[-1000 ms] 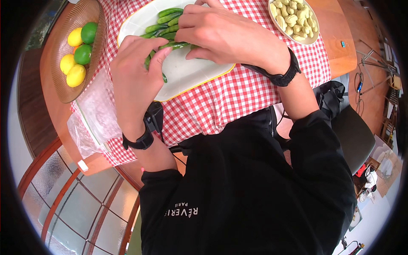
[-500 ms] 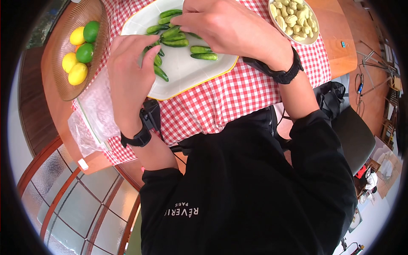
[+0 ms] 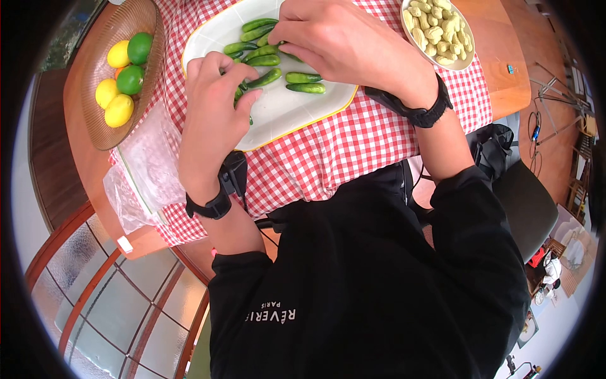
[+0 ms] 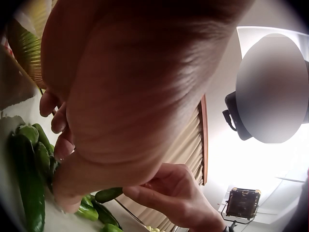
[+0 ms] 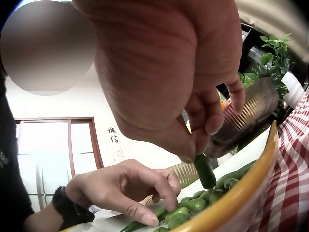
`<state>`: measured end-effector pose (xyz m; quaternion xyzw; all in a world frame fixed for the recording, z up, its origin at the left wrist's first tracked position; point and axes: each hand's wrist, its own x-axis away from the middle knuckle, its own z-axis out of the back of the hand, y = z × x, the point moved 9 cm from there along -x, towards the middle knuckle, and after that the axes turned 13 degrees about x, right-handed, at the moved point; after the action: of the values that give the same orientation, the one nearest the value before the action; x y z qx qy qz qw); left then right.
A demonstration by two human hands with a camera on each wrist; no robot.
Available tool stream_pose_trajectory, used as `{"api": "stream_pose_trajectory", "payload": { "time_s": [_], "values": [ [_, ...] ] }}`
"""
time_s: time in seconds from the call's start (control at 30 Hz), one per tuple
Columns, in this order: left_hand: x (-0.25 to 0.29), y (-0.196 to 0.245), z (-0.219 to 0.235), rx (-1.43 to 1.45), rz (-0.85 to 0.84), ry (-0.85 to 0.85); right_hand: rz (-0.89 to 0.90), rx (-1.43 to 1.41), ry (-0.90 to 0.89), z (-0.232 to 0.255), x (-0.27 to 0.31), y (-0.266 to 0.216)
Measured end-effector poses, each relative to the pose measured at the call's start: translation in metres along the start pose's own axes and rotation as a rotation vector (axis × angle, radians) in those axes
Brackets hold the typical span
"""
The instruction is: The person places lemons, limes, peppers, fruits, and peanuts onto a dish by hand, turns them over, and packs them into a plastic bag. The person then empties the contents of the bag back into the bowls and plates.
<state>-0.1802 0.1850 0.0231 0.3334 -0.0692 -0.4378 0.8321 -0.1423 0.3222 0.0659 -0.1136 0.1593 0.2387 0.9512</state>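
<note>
Pepper [image 5: 205, 173], green, pinched in the right hand [image 3: 346, 44], long axis steep, lower end by the heap of peppers [image 3: 262, 60] on the white plate [image 3: 293, 110]. Left hand [image 3: 216, 114] stands opposite, farther from that pepper, fingers bent at the heap's left side; whether they grip one, I cannot tell.

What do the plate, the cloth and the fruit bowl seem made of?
Plate: probably glazed ceramic, going by its glossy yellow rim; possibly enamel. Cloth: matte, likely woven fabric, with soft folds. Fruit bowl: shiny, ribbed, seemingly translucent; glass or plastic.
</note>
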Motion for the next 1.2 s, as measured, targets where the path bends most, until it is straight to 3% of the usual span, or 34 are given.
{"api": "stream_pose_trajectory", "payload": {
  "time_s": [0.13,0.27,0.53,0.77,0.83,0.93,1.03,1.2],
  "values": [
    [0.001,0.003,-0.005,0.043,0.028,-0.05,0.041,-0.054,0.015,-0.001,0.001,-0.004],
    [-0.002,0.007,0.005,0.093,-0.014,0.018,0.041,-0.05,0.028,0.0,0.002,-0.007],
    [-0.003,0.01,0.012,0.097,0.023,0.083,0.041,-0.031,-0.152,-0.016,0.005,-0.004],
    [-0.005,0.014,0.014,0.165,0.015,0.116,0.108,-0.098,-0.067,-0.02,0.005,-0.01],
    [-0.005,0.016,0.011,0.182,0.042,0.12,0.109,0.078,0.04,-0.03,0.005,-0.012],
    [-0.003,0.016,0.013,0.218,0.065,0.174,0.101,0.018,0.061,-0.028,0.004,-0.013],
    [-0.004,0.017,0.015,0.186,0.032,0.186,0.091,0.046,-0.028,-0.033,0.002,-0.013],
    [-0.003,0.015,0.016,0.169,0.05,0.192,0.095,0.058,-0.022,-0.032,0.004,-0.013]
  ]
}}
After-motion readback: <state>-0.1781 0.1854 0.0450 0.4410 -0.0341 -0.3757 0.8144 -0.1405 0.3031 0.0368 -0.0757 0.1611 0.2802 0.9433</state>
